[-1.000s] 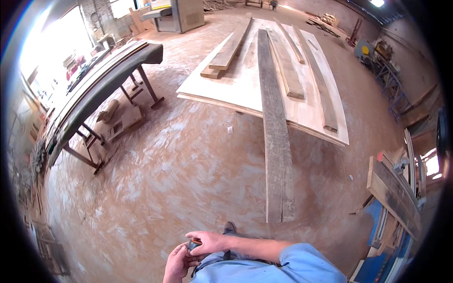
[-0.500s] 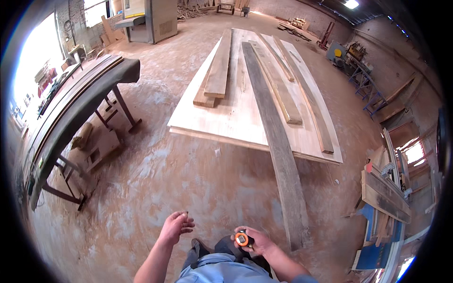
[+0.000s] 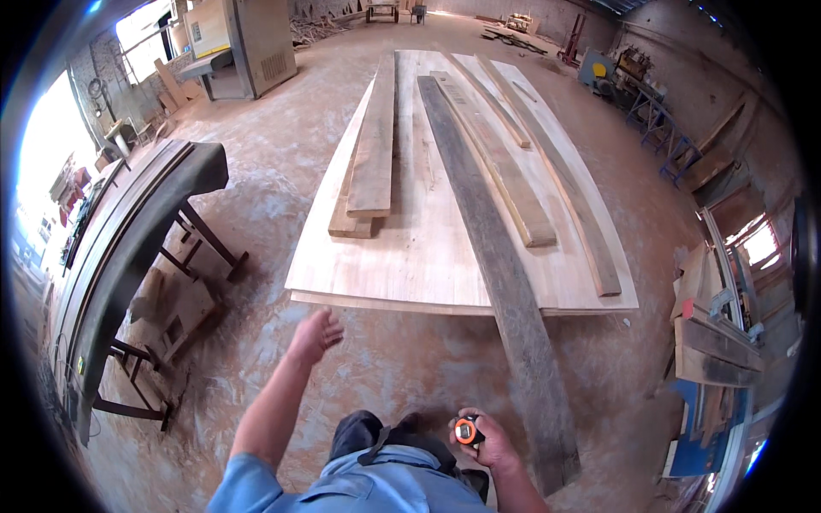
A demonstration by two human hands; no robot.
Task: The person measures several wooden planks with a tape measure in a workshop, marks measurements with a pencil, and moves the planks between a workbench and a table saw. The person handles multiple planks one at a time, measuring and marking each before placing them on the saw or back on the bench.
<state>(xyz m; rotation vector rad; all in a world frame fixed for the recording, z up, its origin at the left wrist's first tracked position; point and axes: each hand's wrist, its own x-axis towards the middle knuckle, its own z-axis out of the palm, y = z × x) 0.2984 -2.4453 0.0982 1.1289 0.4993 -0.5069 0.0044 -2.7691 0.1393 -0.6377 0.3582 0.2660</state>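
My right hand [image 3: 493, 445] grips a round orange-and-black tape measure [image 3: 467, 430] low in front of my body. Out ahead on the left, my left hand [image 3: 316, 336] hangs empty with loosely bent fingers, just short of the pale panel's near edge. A long dark weathered plank [image 3: 492, 248] lies lengthwise over the stacked pale wood panels [image 3: 410, 269], its near end jutting past them toward my right hand. Left of it, a brown board [image 3: 372, 162] rests on a shorter board [image 3: 349, 227]. Right of it lie a thick plank [image 3: 505, 179] and narrower strips, including a long one [image 3: 569, 197].
A dark-covered bench [image 3: 137, 248] on metal legs stands at the left. On the right are a stack of boards [image 3: 714, 350] and a blue panel [image 3: 697, 436]. A large cabinet machine [image 3: 244, 51] stands at the far left, blue metal stands [image 3: 663, 137] at the far right.
I have come closer to the panels. My left hand has reached forward and its fingers have loosened. My right hand still holds the tape measure, now slightly further right.
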